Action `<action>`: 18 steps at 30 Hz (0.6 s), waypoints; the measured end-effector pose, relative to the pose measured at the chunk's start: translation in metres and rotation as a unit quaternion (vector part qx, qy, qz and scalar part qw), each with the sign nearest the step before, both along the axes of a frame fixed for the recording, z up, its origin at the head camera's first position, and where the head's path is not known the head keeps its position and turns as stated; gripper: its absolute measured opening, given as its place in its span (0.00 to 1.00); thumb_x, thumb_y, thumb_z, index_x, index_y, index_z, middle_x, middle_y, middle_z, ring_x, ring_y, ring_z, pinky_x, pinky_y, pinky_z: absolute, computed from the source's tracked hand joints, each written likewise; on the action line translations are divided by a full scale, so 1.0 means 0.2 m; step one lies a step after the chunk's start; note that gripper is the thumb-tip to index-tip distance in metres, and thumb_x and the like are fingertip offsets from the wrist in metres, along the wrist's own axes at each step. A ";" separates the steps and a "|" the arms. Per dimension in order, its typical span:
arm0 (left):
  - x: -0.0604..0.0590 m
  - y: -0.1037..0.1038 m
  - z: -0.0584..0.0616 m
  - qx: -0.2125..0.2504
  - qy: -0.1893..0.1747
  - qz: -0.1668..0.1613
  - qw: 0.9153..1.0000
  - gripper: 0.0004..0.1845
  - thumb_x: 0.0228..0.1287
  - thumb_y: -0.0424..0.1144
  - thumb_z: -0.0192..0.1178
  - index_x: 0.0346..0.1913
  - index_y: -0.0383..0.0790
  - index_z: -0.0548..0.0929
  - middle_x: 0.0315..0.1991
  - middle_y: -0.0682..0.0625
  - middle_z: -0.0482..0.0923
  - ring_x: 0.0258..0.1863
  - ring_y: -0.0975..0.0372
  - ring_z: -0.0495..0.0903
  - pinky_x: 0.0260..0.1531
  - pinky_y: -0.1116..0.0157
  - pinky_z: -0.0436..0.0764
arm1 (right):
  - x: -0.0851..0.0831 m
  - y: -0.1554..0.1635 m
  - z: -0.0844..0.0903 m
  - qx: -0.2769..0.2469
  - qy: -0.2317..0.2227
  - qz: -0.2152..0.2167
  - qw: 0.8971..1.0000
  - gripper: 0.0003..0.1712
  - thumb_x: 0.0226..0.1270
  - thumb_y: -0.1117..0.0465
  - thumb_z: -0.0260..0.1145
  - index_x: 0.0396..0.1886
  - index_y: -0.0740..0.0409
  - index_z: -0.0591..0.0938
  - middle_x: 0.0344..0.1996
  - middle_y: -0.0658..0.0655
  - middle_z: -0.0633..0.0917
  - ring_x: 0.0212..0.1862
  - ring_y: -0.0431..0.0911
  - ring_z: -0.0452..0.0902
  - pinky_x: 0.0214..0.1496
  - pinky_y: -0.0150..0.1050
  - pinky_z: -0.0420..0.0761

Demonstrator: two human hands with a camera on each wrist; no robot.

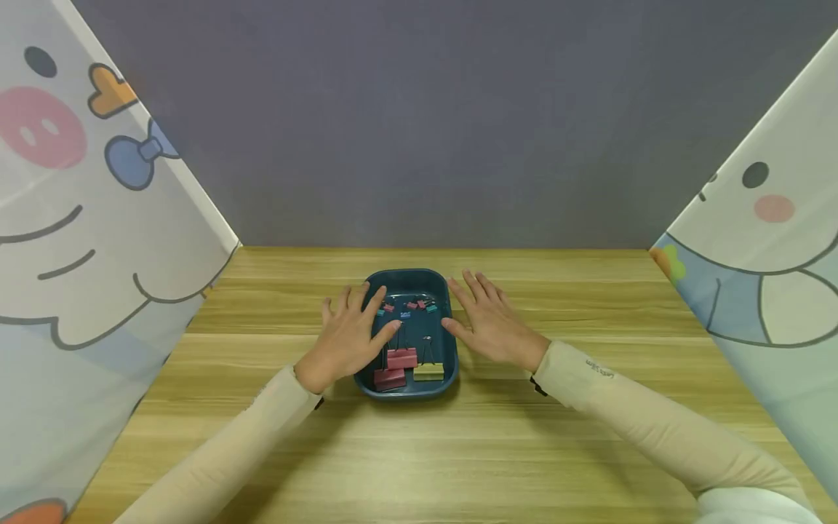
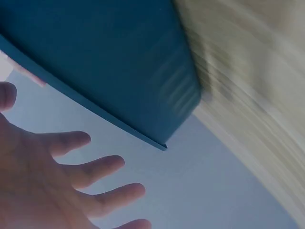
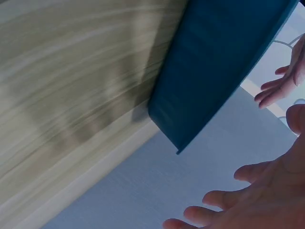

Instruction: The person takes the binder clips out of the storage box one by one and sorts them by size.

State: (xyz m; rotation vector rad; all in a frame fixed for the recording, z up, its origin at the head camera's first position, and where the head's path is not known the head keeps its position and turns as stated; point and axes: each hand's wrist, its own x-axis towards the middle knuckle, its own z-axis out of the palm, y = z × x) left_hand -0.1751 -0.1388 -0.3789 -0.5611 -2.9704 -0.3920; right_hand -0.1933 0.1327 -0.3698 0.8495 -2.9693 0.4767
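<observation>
I have the left hand (image 1: 345, 340) spread above the left side of the blue tray (image 1: 407, 281), and the right hand (image 1: 495, 322) just beside its right rim. On both I see fingers extended and parted, holding nothing. The tray sits on the wooden table (image 1: 406, 466); inside it I see two large pink clips (image 1: 402, 359) and a yellow clip (image 1: 428, 372) near, with small pink and teal clips (image 1: 431, 308) farther back.

A close-fitting cream fabric left sleeve (image 1: 225, 442) and matching cream fabric right sleeve (image 1: 644, 410) end at the bare left hand (image 1: 348, 333) and bare right hand (image 1: 496, 324). Small dark lettering (image 1: 599, 369) marks the right sleeve, white fabric (image 1: 753, 507) shows higher on that arm, and small black pieces (image 1: 538, 387) peek out by both wrists.
</observation>
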 end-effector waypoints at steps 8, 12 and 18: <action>-0.01 -0.04 -0.01 0.037 0.030 -0.007 0.999 0.34 0.70 0.57 0.44 0.71 0.39 0.60 0.64 0.36 0.61 0.59 0.42 0.62 0.49 0.43 0.57 | 0.00 -0.01 -0.01 -0.039 -0.013 0.043 0.998 0.42 0.71 0.34 0.41 0.76 0.50 0.47 0.74 0.58 0.43 0.73 0.55 0.35 0.67 0.61 0.45; -0.03 -0.06 -0.02 0.061 0.042 -0.012 0.997 0.30 0.70 0.51 0.48 0.68 0.36 0.63 0.59 0.37 0.65 0.56 0.44 0.65 0.48 0.45 0.61 | 0.00 -0.02 0.00 -0.066 -0.028 0.071 0.995 0.41 0.70 0.37 0.47 0.76 0.49 0.50 0.74 0.55 0.47 0.73 0.53 0.40 0.67 0.57 0.50; -0.05 -0.10 -0.03 0.107 0.052 -0.006 0.993 0.26 0.68 0.44 0.53 0.63 0.32 0.67 0.51 0.39 0.71 0.49 0.48 0.71 0.47 0.46 0.66 | 0.00 -0.04 -0.02 -0.092 -0.036 0.115 0.988 0.37 0.69 0.40 0.54 0.73 0.46 0.58 0.71 0.54 0.57 0.70 0.50 0.52 0.64 0.54 0.60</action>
